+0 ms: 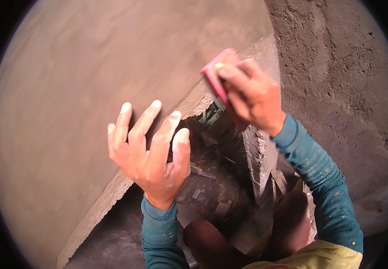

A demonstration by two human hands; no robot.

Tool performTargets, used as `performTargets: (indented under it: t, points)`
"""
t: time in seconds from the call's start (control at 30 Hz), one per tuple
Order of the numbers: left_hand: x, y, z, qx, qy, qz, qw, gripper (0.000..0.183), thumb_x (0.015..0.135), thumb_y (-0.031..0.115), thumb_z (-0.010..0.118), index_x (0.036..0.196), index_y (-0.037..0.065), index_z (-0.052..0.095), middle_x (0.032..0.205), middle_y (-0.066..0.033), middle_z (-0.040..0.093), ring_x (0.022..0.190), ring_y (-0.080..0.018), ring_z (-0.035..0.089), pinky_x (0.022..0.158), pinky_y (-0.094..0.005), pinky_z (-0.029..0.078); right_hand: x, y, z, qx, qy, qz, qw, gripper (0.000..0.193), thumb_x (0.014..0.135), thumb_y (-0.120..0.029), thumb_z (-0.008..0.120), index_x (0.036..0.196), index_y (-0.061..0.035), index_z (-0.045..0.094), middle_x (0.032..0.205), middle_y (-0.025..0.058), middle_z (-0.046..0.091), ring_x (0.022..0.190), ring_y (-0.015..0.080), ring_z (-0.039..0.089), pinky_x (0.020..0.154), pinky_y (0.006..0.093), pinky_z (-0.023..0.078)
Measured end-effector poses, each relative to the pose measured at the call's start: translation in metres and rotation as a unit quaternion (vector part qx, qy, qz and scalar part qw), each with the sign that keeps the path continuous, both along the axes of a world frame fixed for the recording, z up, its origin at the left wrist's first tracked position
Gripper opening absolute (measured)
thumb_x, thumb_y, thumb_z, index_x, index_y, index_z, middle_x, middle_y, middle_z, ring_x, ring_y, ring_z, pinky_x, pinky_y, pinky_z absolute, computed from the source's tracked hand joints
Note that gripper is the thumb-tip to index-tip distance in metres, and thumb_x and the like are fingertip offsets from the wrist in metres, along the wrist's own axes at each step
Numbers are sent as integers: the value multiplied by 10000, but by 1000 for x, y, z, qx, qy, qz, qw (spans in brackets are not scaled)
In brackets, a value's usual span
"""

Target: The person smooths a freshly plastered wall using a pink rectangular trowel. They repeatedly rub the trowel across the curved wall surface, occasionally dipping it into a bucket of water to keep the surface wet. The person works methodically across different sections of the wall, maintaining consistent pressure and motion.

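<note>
A smooth grey-brown plastered surface [68, 98] fills the left and upper part of the view and ends in a rough, broken-looking edge strip [196, 102]. My left hand [151, 152] lies over that edge with its fingers spread and dusted white, holding nothing; whether all the fingertips touch the plaster I cannot tell. Farther up and to the right, my right hand [256, 96] grips a pink plastering float [221, 74], slightly blurred, at the corner where the edge strip meets the adjoining wall. Its handle is hidden by my fingers.
On the right rises a rougher, darker plastered wall [337, 80]. Below the edge, a dark gap shows the floor [207, 197] with scattered scraps, and a pale ragged-edged pillar strip [259, 157]. My knees [212, 242] are at the bottom.
</note>
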State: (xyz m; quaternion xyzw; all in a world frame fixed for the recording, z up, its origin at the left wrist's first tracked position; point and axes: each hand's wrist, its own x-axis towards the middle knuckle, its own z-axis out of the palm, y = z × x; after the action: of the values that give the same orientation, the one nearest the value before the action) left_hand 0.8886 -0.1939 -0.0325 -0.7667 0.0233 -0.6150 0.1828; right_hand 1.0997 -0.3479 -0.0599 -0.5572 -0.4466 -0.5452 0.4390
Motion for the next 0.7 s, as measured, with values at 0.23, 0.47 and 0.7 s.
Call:
performTargets:
  t: [0.23, 0.47, 0.7]
  points:
    - [-6, 6, -3, -8, 15, -15, 1000, 248, 877, 193, 784, 1114, 200, 858, 1353, -27, 769, 1452, -395, 563, 1257, -643, 339, -38, 25, 25, -2, -13, 11, 1000, 434, 910, -54, 751, 1337, -130, 769, 949, 151, 651, 827, 336, 692, 723, 427, 573]
    - [-10, 7, -1, 3, -8, -99, 995, 210, 861, 198, 804, 1058, 155, 860, 1282, -65, 778, 1375, -419, 603, 1197, -601, 425, -32, 24, 56, 14, -1, 4, 1000, 412, 899, -25, 713, 1294, -125, 770, 939, 135, 639, 827, 322, 687, 699, 422, 568]
    - [-31, 10, 0, -7, -84, -151, 985, 164, 923, 186, 745, 1036, 115, 840, 1225, -114, 792, 1310, -443, 618, 1126, -544, 504, -66, 24, 47, -30, -20, 9, 999, 490, 862, -37, 773, 1334, -167, 764, 960, 146, 607, 785, 368, 674, 693, 439, 571]
